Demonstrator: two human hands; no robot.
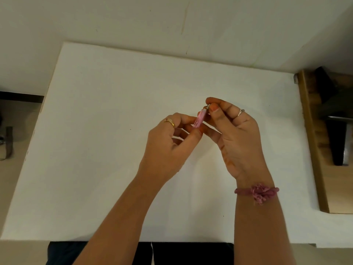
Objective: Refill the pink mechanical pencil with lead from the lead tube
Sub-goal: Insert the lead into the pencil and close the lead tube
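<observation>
Seemingly to steady it, the left hand [170, 142] grips the pink mechanical pencil [198, 119] above the white table [95, 150]; the right hand [233, 131] pinches its top end, likely working the cap; no lead tube shows.

probably a plain home or office room: white table [114, 131], bare cream wall [133, 20], wooden furniture [313, 150] alongside

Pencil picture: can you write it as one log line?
left hand: holds pencil | right hand: pinches pencil's top end | table: white | lead tube: not seen
</observation>
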